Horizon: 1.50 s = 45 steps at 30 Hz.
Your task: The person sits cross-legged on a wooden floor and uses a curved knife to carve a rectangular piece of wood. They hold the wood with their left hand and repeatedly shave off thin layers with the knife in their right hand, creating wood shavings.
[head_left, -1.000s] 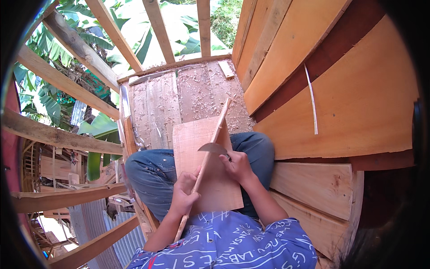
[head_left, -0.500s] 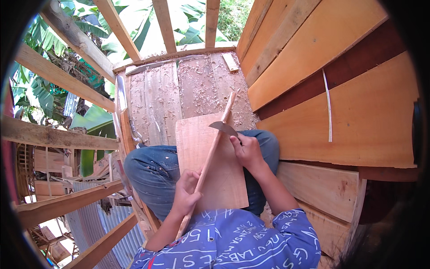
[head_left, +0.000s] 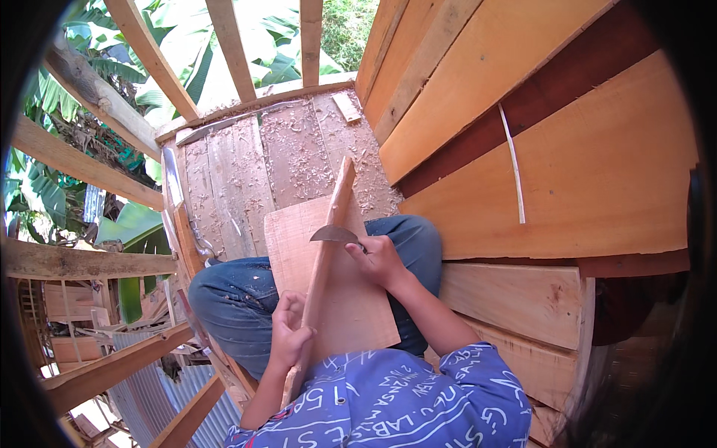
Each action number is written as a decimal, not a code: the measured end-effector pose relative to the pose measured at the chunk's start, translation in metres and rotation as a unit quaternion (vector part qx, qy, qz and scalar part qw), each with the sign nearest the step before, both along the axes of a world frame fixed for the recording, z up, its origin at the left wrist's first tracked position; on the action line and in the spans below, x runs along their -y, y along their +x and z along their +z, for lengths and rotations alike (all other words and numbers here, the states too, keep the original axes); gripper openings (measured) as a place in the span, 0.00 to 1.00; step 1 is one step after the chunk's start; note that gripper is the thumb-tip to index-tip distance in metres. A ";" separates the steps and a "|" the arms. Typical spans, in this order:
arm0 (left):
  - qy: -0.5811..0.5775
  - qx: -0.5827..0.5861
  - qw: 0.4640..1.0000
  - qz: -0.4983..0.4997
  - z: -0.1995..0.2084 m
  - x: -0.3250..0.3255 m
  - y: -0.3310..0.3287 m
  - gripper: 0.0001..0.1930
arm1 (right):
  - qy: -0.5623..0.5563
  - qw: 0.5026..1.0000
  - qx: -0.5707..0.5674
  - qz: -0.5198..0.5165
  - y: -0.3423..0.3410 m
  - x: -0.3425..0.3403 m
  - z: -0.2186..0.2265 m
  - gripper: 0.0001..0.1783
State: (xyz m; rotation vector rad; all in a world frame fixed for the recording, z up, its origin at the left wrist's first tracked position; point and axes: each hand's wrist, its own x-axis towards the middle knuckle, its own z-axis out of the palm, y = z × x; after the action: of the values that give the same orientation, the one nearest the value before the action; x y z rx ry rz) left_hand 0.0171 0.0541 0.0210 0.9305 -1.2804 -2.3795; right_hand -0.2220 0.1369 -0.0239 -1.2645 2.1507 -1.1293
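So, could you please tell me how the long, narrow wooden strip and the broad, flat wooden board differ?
The long, narrow, pale wooden strip is gripped in the left hand, whereas the broad, flat, pale wooden board lies over the blue-jeaned legs. The strip is slender; the board is far wider and roughly rectangular. In the picture, the strip's far end extends past the board's far edge. Both are pale wood.

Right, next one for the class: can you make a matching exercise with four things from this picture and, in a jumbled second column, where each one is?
Things:
1. Curved knife
2. Long wooden strip
3. Flat board
4. Wood shavings

Places:
A. Scattered over the floor planks
B. In the right hand
C. Across the legs
D. In the left hand

Pairs: 1-B, 2-D, 3-C, 4-A
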 end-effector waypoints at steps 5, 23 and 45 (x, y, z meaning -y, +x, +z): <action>-0.024 -0.002 1.000 0.007 -0.005 -0.001 0.001 0.23 | -0.020 1.000 -0.004 -0.024 0.006 0.002 0.000 0.24; -0.066 0.002 0.998 0.004 -0.002 -0.014 -0.001 0.22 | -0.048 0.997 -0.063 0.000 0.012 -0.009 -0.008 0.24; -0.035 0.011 0.999 0.001 -0.001 -0.007 0.000 0.23 | 0.061 0.997 0.029 -0.046 -0.015 0.014 0.024 0.24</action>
State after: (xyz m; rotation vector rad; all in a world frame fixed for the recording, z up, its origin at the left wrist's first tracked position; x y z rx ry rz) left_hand 0.0167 0.0609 0.0201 0.9381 -1.3616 -2.3138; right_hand -0.2372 0.1233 -0.0003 -1.0777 2.2176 -1.0393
